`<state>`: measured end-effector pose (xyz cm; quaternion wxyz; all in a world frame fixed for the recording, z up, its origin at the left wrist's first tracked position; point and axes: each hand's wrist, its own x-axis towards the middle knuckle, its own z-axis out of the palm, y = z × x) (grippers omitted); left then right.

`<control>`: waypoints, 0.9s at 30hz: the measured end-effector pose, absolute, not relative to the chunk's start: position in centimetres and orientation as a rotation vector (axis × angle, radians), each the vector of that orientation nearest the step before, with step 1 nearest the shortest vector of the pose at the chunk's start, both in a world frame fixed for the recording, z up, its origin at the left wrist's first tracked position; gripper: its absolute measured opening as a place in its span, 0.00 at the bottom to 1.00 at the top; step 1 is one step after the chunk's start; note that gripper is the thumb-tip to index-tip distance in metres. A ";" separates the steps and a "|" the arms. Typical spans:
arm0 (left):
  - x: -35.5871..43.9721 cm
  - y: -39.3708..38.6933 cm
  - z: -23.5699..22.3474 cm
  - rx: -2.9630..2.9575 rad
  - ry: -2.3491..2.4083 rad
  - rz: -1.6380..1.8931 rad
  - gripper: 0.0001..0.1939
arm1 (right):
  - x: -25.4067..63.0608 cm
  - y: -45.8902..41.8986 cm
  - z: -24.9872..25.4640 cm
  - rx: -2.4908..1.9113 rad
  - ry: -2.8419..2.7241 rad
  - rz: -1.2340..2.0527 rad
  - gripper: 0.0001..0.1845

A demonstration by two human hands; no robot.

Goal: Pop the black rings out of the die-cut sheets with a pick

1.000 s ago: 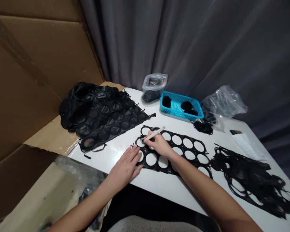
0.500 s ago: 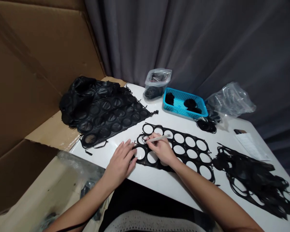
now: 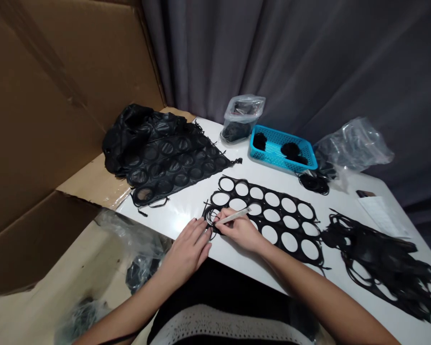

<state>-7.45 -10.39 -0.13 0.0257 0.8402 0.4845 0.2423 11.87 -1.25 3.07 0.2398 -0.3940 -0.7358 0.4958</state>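
Note:
A black panel with rows of large round holes lies flat on the white table. My right hand is closed around a slim white pen-like tool, whose tip points to the panel's near left corner. Thin black cord loops across the hole there, by my right fingertips. My left hand rests with its fingers stretched out, fingertips at that same corner and thumb apart. Whether its fingertips touch the cord, I cannot tell.
A blue basket holding black cord bundles stands at the back, beside a clear bag. A black pile with circles lies left, and loose black strips lie right. Cardboard walls the left side.
Both hands have moved nearer to me on the panel, from the middle row to the near left corner hole. Cord loops now show there. The camera view has shifted slightly.

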 end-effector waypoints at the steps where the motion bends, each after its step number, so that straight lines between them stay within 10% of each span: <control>1: -7.4 -10.4 -0.1 2.595 1.500 0.760 0.15 | 11.9 -1.3 3.1 -1.073 -2.020 1.353 0.10; 27: -7.9 -10.1 -0.3 2.655 1.456 0.796 0.16 | 14.2 3.8 3.6 -1.150 -2.123 0.560 0.09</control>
